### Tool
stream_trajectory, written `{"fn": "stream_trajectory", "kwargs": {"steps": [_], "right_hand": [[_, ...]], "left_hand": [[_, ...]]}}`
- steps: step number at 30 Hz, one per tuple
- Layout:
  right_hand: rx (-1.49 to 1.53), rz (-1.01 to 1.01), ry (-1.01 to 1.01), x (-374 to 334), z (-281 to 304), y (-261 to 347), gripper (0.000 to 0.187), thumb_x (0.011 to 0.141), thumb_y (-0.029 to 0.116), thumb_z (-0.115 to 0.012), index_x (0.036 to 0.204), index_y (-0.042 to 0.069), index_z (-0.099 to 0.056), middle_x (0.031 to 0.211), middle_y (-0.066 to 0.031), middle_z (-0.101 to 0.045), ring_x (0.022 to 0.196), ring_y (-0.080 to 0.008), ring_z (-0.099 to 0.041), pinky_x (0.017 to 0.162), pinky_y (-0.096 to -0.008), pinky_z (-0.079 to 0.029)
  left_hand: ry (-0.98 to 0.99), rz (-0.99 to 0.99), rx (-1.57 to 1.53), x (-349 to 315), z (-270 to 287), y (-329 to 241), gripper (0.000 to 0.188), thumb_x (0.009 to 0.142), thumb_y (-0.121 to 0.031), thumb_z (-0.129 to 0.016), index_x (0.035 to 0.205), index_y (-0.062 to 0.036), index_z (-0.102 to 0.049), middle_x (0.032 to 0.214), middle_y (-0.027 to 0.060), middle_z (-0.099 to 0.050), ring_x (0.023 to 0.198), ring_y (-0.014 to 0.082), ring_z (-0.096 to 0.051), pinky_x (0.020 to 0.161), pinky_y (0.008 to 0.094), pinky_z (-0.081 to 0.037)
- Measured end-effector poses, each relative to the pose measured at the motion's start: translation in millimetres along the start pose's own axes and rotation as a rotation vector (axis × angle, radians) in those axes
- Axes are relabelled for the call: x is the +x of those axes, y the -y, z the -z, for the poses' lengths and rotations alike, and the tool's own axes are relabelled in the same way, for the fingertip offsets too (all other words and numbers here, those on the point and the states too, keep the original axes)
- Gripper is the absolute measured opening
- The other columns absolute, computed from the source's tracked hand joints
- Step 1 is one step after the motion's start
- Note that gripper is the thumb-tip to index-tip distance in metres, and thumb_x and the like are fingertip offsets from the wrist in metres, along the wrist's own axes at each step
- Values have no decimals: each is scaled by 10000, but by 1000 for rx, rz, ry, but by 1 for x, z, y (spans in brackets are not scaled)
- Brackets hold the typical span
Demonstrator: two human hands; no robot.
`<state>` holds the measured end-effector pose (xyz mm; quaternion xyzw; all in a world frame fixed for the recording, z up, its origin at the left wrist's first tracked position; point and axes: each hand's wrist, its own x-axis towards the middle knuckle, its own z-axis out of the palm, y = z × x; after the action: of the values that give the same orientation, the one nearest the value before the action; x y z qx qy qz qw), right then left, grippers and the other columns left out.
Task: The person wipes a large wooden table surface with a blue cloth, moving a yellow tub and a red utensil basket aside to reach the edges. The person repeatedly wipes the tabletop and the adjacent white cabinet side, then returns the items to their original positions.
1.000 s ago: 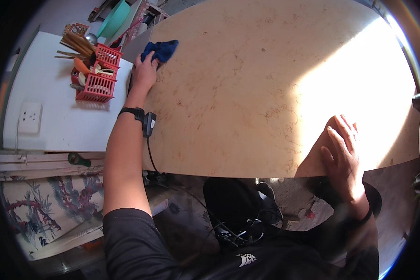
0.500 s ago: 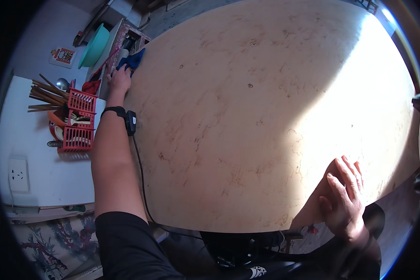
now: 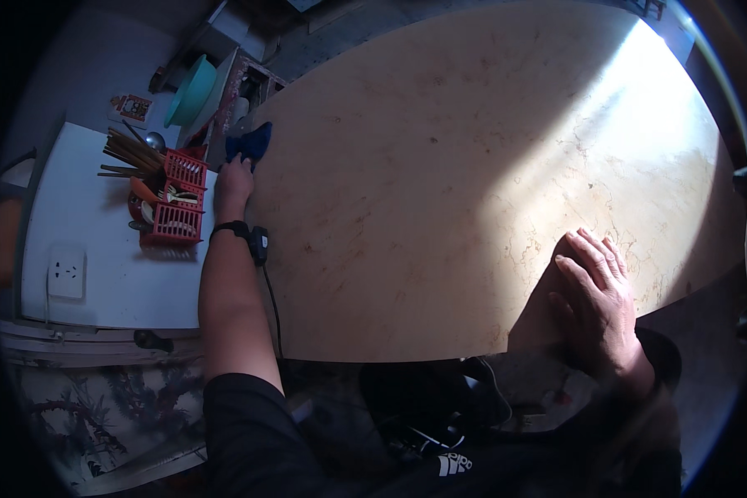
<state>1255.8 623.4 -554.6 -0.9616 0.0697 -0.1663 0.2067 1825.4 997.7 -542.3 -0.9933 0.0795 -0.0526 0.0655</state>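
A crumpled dark blue cloth (image 3: 253, 143) lies along the left edge of the large pale tabletop (image 3: 390, 216), which has brown vein-like marks. My left hand (image 3: 236, 178) is closed on the near side of this cloth, its fingertips partly hidden; the arm reaches out along the table edge. A black band with a small black box (image 3: 259, 246) sits at my left wrist, and a cable runs down from it. My right hand (image 3: 602, 286) rests palm down near the table's front edge at the right, fingers stretched out, holding nothing.
Left of my arm, a red plastic utensil rack (image 3: 174, 226) with chopsticks (image 3: 129, 153) and spoons stands on a white surface (image 3: 100, 199) near a wall socket (image 3: 66, 272). A turquoise basin (image 3: 192, 90) leans farther back. Bright sunlight crosses the table's right side.
My left hand has drawn the blue cloth a little nearer along the table edge. My right hand stays at about the same table spot. The view has shifted and looks darker.
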Motion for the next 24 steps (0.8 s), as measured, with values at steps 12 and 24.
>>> {"fn": "stream_trajectory", "kwargs": {"steps": [12,24], "right_hand": [[97,59,-95,-10,-7,-8,435,872,165,-762,1274,59,-634,1430,-158,-560,1420,-366,-475,1215,-540,-327],[64,107,-133,-13,-6,-10,372,911,186,-702,1241,23,-651,1388,-177,-587,1367,-364,-509,1206,-499,-354]], "left_hand": [[-61,-42,154,-165,38,13,470,1109,-348,-441,1461,-68,-579,1330,231,-653,1247,424,-610,1070,500,-488],[-21,-34,187,-323,32,86,456,1035,-338,-562,1427,-118,-638,1372,201,-649,1253,398,-544,1101,535,-405]]}}
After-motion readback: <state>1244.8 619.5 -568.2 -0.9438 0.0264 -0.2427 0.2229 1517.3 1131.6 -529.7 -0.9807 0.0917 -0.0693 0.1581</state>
